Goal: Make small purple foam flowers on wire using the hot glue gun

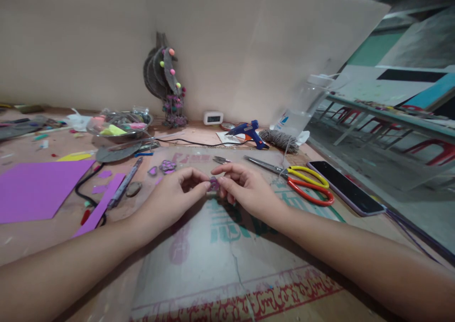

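Note:
A small purple and grey piece (213,183) is pinched between my two hands above the middle of the clear plastic sheet (192,265). My left hand (181,191) grips its left side with thumb and forefinger. From the right, my right hand (245,189) holds it the same way, its other fingers curled below. Just beyond my left hand lie a purple and grey flower-like piece (168,166) and a small purple heart-like piece (152,170). Scissors with yellow and red handles (309,184) lie open beyond my right hand, near small metal tips (221,160).
Purple sheet (39,189), a pen (126,182) and scraps lie left. At the back stand a bowl of materials (119,125), a decorated grey ornament (165,80), a white clock (213,118), a blue glue gun (250,133) and grey yarn (279,140). A phone (344,188) lies right.

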Demonstrator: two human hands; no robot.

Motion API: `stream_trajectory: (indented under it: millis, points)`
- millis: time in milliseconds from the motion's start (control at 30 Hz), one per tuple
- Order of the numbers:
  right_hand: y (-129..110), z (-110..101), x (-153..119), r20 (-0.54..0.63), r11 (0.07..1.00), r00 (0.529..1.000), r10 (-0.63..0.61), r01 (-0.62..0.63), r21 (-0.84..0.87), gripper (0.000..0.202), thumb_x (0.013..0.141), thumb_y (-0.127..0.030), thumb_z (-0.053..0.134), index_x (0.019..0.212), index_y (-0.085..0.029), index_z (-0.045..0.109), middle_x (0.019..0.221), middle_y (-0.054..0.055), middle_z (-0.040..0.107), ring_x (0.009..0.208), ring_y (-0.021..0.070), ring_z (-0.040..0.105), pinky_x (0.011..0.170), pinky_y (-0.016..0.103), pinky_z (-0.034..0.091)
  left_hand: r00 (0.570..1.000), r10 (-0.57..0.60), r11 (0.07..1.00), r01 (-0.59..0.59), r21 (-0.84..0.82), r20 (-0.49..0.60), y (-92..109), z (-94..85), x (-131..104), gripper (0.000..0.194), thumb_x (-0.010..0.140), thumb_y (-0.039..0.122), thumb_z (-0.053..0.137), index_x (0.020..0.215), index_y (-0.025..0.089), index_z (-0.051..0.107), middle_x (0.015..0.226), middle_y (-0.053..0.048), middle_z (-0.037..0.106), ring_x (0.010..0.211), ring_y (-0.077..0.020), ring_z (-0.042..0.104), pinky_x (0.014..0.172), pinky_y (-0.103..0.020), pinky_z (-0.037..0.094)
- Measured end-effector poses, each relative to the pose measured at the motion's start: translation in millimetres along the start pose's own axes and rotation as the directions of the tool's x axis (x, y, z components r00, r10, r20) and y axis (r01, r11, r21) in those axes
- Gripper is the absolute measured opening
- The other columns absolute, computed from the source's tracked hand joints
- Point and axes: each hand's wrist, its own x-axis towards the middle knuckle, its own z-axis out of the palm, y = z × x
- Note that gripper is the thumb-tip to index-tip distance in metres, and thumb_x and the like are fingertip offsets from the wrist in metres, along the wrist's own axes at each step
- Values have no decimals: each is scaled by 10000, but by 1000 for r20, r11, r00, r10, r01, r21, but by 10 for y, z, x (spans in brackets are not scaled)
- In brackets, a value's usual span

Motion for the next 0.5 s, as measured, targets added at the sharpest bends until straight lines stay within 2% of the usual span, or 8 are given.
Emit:
stream_trajectory:
  millis: [133, 300, 500]
  points:
    - [16, 5, 8, -7, 1000, 1000, 6, -6, 11, 144, 833, -245, 501, 928, -157, 564, 556, -44, 530, 436, 59, 468, 421, 174, 379, 1000, 0, 1000, 0, -31, 10, -20, 4, -6, 168, 805, 318, 537, 862, 180, 612, 745, 1, 644, 466, -73, 463, 446, -198, 349]
    - [23, 1, 12, 39, 999, 999, -8, 6, 40, 188, 845, -320, 493, 880, -151, 567, 596, -21, 567, 441, 60, 473, 406, 176, 354, 1000, -20, 998, 19, -61, -8, -41, 5, 25, 167, 803, 333, 549, 847, 182, 602, 754, 1, 651, 479, -74, 475, 428, -188, 333]
    - [37, 24, 28, 30, 996, 998, 54, -56, 74, 89, 812, -234, 544, 798, -148, 563, 573, -35, 565, 425, 40, 430, 414, 165, 333, 1000, -1, 998, 1, -57, 2, -12, 10, 26, 195, 798, 362, 567, 819, 176, 621, 803, -23, 678, 674, -138, 593, 530, -205, 419]
